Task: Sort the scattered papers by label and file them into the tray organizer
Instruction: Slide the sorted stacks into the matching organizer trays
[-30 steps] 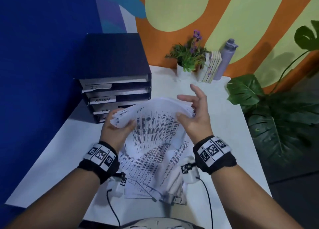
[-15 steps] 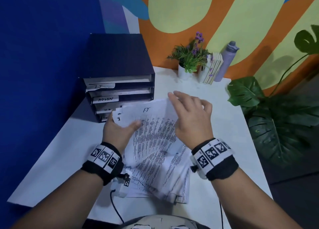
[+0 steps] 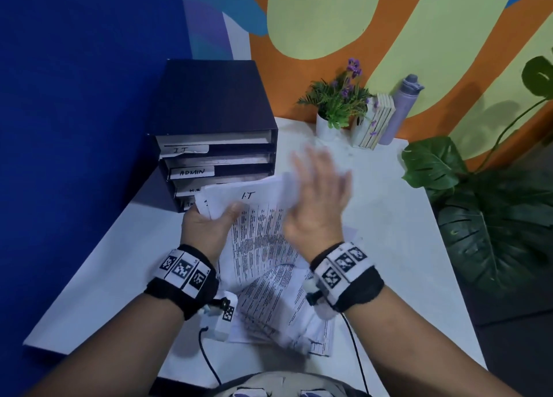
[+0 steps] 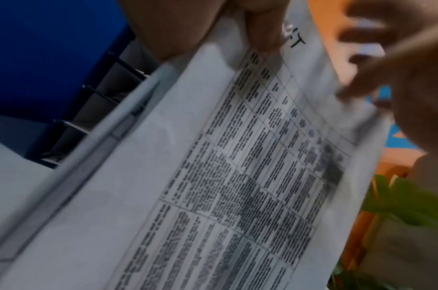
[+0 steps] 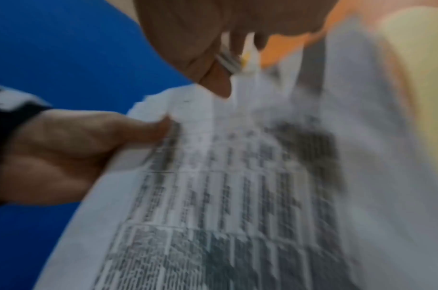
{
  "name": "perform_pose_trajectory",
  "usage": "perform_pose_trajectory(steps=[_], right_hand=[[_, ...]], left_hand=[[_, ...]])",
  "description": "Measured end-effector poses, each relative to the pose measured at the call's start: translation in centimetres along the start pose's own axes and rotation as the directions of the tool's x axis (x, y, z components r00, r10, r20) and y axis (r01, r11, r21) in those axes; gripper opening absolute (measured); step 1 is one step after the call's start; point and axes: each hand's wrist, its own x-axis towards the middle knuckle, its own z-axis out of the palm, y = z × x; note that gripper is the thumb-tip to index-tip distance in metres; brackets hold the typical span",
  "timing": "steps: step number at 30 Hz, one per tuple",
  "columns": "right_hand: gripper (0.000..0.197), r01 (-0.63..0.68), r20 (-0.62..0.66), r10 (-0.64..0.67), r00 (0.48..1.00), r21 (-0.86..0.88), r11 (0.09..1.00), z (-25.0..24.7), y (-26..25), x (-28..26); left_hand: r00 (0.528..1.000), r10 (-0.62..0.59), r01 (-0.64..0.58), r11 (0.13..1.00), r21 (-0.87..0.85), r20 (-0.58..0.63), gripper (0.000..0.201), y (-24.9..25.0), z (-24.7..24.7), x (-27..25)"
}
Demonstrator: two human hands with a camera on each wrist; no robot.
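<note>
The left hand (image 3: pixel 206 229) pinches the fanned papers (image 3: pixel 257 235) above the table (image 3: pixel 389 247), thumb on the "IT" sheet. The right hand (image 3: pixel 317 205), blurred, seems open-fingered at their right edge. Sorting is underway; next, that sheet likely needs separating for the tray organizer (image 3: pixel 215 121), just beyond.

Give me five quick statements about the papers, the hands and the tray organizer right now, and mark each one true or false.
1. The top sheet in the held stack is marked IT. True.
2. The left hand grips the stack with its thumb on top. True.
3. The tray organizer stands at the table's right edge. False: it stands at the left, by the blue wall.
4. The organizer's top slot is labelled ADMIN. False: the top reads IT, ADMIN is below.
5. More papers lie on the table under the wrists. True.
</note>
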Motion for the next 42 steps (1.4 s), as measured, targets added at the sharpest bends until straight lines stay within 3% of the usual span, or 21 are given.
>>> perform_pose_trajectory(steps=[1,2,3,5,6,8,12,16,20,23,25,27,29,34,36,39,42], right_hand=[[0.098,-0.214,-0.047,0.221,0.974,0.121,0.969,0.1,1.3,0.1],[0.102,-0.402,-0.001,0.424,0.906,0.318,0.859,0.3,2.6,0.2],[0.105,-0.519,0.116,0.551,0.826,0.538,0.664,0.4,3.7,0.2],[0.094,-0.568,0.347,0.576,0.74,0.781,0.258,0.5,5.0,0.0],[0.081,-0.572,0.392,0.567,0.724,0.801,0.176,0.4,5.3,-0.1],[0.059,-0.569,0.376,0.571,0.729,0.797,0.201,0.4,5.5,-0.6],[0.052,-0.523,0.385,0.507,0.771,0.837,0.16,0.6,5.3,-2.0],[0.038,-0.501,0.413,0.406,0.815,0.854,0.137,0.5,5.1,-2.6],[0.041,-0.45,0.389,0.379,0.84,0.889,0.082,0.4,5.4,-2.2],[0.032,-0.484,0.427,0.336,0.839,0.869,0.104,1.0,6.0,-2.1],[0.029,-0.51,0.448,0.333,0.83,0.85,0.128,1.4,6.2,-2.3],[0.032,-0.505,0.437,0.369,0.82,0.856,0.109,1.6,6.3,-2.2],[0.035,-0.487,0.429,0.378,0.82,0.871,0.068,1.5,6.5,-2.0],[0.05,-0.579,0.516,0.328,0.791,0.806,0.127,2.8,7.0,-2.2],[0.053,-0.569,0.502,0.354,0.789,0.814,0.116,3.0,6.8,-2.3],[0.052,-0.518,0.442,0.411,0.797,0.851,0.089,2.9,6.7,-1.8],[0.048,-0.541,0.449,0.397,0.8,0.827,0.154,3.1,6.6,-2.1]], left_hand=[[1.0,-0.01,0.01,1.0,-0.01,0.008,0.046,0.0,-0.3,0.2],[1.0,-0.022,0.022,1.0,-0.016,0.015,0.047,0.1,-0.4,0.3],[1.0,-0.022,0.023,1.0,-0.018,0.018,0.054,-0.1,-0.6,0.6],[0.999,-0.012,0.013,0.999,-0.036,0.031,0.052,0.3,-0.4,1.0],[0.999,-0.013,0.015,0.999,-0.044,0.036,0.042,0.5,-0.2,1.2],[1.0,0.03,-0.029,0.998,-0.057,0.002,0.03,0.8,0.3,1.4],[0.978,0.093,-0.102,0.994,-0.04,-0.186,0.036,0.4,1.1,1.0],[0.959,0.097,-0.145,0.975,-0.169,-0.265,0.011,0.7,2.0,1.2],[0.942,0.157,-0.217,0.959,-0.182,-0.295,0.011,0.9,2.1,2.2],[0.952,0.204,-0.252,0.946,-0.204,-0.23,0.016,0.8,1.8,2.2],[0.968,0.225,-0.233,0.97,-0.071,-0.114,0.033,0.0,1.2,1.9],[0.991,0.13,-0.13,0.991,0.013,0.01,0.055,-1.7,0.2,2.0],[0.996,-0.04,0.033,0.995,0.089,0.079,0.062,-3.8,-0.4,2.2],[0.96,-0.268,0.211,0.89,0.404,0.087,0.043,-5.4,-0.1,2.2],[0.967,-0.251,0.215,0.899,0.381,0.046,0.037,-4.8,0.3,2.4],[0.992,-0.127,0.122,0.981,0.152,0.02,0.04,-4.4,0.4,2.7],[0.991,-0.096,0.078,0.979,0.186,0.091,0.048,-5.1,-0.3,2.6]])
